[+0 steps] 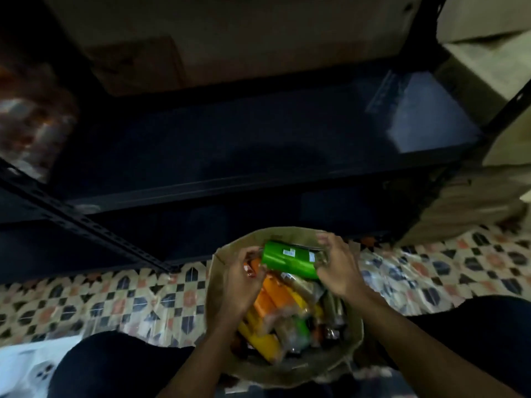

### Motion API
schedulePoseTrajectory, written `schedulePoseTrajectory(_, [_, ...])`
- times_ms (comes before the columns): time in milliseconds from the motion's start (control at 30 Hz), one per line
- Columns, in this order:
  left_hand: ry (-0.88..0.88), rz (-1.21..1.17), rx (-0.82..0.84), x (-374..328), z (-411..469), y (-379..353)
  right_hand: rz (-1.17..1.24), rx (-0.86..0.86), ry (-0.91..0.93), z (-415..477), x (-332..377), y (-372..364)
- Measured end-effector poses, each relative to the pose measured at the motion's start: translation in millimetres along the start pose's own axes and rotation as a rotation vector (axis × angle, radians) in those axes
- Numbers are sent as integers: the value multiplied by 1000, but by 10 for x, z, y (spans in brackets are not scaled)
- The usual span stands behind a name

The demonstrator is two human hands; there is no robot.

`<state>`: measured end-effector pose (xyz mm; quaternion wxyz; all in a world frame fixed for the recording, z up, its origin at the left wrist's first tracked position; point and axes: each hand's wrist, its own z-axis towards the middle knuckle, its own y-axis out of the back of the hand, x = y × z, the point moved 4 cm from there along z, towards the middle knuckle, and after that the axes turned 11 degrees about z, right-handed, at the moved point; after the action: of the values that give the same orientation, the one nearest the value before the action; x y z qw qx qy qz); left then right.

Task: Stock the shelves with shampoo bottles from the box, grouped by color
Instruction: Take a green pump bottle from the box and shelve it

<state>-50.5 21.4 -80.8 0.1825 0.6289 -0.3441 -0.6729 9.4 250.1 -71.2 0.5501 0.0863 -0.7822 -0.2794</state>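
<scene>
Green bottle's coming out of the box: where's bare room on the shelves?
The shelf is bare across its width, from the blurred packs at left to the cartons at right. The lower shelf is too dark to judge. The box is crowded with bottles; the right hand holds the green bottle over it.

green bottle (288, 259), orange bottles (268, 297), patterned floor (120, 294)
</scene>
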Motion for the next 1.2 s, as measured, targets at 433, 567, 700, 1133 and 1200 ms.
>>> schedulePoseTrajectory(433, [-430, 1009, 506, 114, 533, -1642, -38, 37, -329, -77, -1024, -530])
schedulePoseTrajectory(567, [-465, 1139, 496, 205, 641, -1775, -81, 119, -393, -90, -1171, -616])
schedulePoseTrajectory(700, [-463, 1166, 500, 210, 724, -1819, -116, 157, -425, -59, -1231, -582])
schedulePoseTrajectory(1133, [142, 128, 502, 234, 456, -584, -41, -40, -108, -42, -376, -36])
schedulePoseTrajectory(1200, [164, -51, 470, -8, 365, -235, 12, -104, 9, -37, 0, 193])
